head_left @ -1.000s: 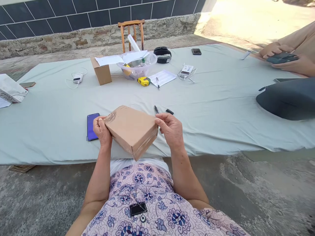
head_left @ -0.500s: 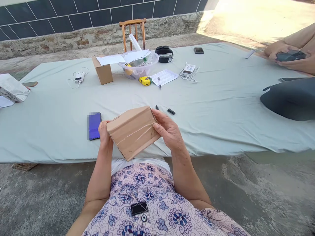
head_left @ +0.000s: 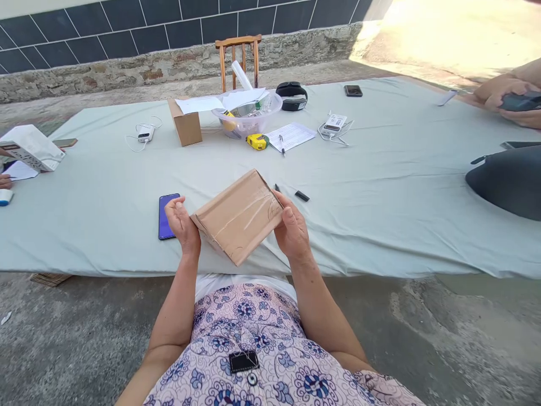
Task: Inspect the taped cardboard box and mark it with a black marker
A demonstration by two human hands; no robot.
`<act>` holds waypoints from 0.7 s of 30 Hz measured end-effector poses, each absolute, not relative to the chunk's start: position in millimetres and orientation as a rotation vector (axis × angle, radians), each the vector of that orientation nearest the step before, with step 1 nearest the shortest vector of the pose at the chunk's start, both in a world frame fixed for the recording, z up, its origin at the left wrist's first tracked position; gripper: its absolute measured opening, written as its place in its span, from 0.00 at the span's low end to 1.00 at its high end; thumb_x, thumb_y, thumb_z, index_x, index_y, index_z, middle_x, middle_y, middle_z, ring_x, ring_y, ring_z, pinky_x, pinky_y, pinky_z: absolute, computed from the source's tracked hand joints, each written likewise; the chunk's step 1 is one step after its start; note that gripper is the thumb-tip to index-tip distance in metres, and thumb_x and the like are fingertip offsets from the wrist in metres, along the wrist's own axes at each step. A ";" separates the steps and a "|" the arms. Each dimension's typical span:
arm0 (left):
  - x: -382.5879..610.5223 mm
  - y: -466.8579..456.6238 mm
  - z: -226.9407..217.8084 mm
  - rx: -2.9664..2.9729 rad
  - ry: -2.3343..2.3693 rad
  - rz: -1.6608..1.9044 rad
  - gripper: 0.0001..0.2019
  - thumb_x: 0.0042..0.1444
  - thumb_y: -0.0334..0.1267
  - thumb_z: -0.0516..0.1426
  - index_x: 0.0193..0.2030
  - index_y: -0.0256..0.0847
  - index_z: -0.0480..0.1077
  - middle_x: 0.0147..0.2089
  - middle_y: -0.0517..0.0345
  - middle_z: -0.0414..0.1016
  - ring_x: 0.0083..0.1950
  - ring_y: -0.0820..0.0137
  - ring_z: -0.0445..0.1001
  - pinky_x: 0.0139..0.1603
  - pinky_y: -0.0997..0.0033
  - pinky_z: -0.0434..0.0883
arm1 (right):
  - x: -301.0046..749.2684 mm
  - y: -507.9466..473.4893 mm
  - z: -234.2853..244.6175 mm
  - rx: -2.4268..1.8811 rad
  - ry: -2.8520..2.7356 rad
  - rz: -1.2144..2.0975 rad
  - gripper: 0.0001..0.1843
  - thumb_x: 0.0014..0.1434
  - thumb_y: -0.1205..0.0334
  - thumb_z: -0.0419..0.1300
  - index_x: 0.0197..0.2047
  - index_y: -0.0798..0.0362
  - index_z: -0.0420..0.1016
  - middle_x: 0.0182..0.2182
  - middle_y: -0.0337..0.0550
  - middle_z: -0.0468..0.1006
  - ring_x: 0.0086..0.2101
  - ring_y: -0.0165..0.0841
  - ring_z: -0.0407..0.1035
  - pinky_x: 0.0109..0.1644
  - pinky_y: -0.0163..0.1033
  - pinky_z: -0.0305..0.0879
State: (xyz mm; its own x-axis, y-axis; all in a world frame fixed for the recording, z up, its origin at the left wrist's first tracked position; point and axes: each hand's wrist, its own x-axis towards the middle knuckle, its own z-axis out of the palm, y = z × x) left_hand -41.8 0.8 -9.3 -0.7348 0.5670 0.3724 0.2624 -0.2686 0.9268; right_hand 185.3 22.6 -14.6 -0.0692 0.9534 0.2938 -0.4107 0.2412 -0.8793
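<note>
Presently, right hand (head_left: 293,231) clamps the right end of a brown, rectangular cardboard box (head_left: 239,220), frame centre; left hand (head_left: 183,226) touches its left edge, closure unclear. Likely light, stiff, dentable: hold by opposite edges. Upper centre: translucent plastic basin (head_left: 252,125).

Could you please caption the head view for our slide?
Tilted cardboard box held between left hand and right hand at a cloth-covered table.
</note>
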 end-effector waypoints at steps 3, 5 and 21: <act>-27.1 -12.6 8.6 1.302 1.636 2.224 0.21 0.72 0.58 0.49 0.51 0.44 0.71 0.55 0.49 0.77 0.61 0.62 0.75 0.65 0.59 0.68 | 186.4 25.9 -15.5 -0.736 -1.079 1.196 0.31 0.60 0.30 0.63 0.56 0.44 0.80 0.56 0.46 0.84 0.55 0.44 0.78 0.61 0.53 0.76; -19.4 -20.1 14.9 1.560 1.457 2.281 0.22 0.73 0.59 0.48 0.55 0.45 0.71 0.55 0.48 0.78 0.62 0.61 0.76 0.64 0.57 0.71 | 185.7 27.5 -15.0 -0.806 -1.066 1.163 0.32 0.60 0.29 0.62 0.54 0.44 0.79 0.50 0.46 0.85 0.48 0.42 0.80 0.52 0.49 0.78; -1.8 -33.1 30.3 1.837 1.487 2.027 0.20 0.76 0.46 0.50 0.69 0.50 0.69 0.71 0.49 0.73 0.74 0.62 0.69 0.74 0.57 0.67 | 178.6 -1.9 8.6 -0.951 -1.289 0.862 0.44 0.65 0.30 0.58 0.76 0.35 0.52 0.70 0.54 0.67 0.64 0.49 0.69 0.59 0.55 0.75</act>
